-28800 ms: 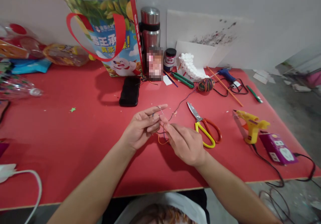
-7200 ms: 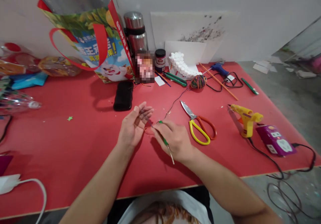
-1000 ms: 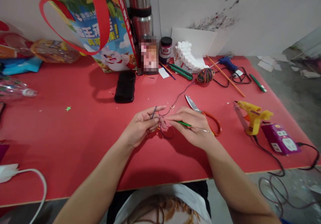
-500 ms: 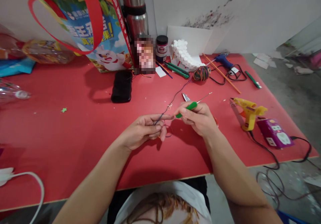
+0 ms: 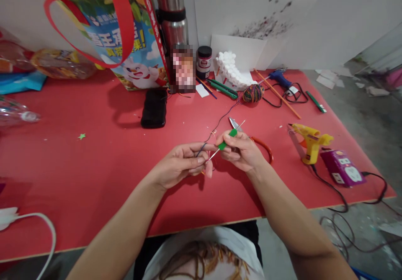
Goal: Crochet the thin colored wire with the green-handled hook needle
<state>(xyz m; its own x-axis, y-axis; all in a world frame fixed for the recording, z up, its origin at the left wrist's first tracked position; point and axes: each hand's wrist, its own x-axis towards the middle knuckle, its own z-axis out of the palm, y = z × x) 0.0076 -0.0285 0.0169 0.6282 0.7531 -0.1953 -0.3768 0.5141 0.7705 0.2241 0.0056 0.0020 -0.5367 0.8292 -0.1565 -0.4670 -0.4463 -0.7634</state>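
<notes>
A crochet hook (image 5: pixel 228 140) with a green grip and thin metal ends is pinched in my right hand (image 5: pixel 243 150). Its lower tip meets the yarn at the fingers of my left hand (image 5: pixel 185 163). That hand is closed on the yarn (image 5: pixel 214 129), thumb against fingers, with the index finger stretched out and the strand over it. The dark strand runs back to a multicoloured yarn ball (image 5: pixel 253 93). Just beyond my right hand lie scissors (image 5: pixel 263 145) with orange-red handles, partly hidden by it.
On the red table (image 5: pixel 103 188) a black phone-like case (image 5: pixel 154 109) lies left of the yarn. A yellow glue gun (image 5: pixel 311 140) and a purple box (image 5: pixel 343 167) with cords are at the right. A steel thermos (image 5: pixel 172 16) and a gift bag (image 5: pixel 122 33) stand behind.
My right hand has moved slightly left and tilted the crochet hook, bringing its lower tip to the yarn at my left hand. More of the scissors' handles shows. My left hand stays nearly in place.
</notes>
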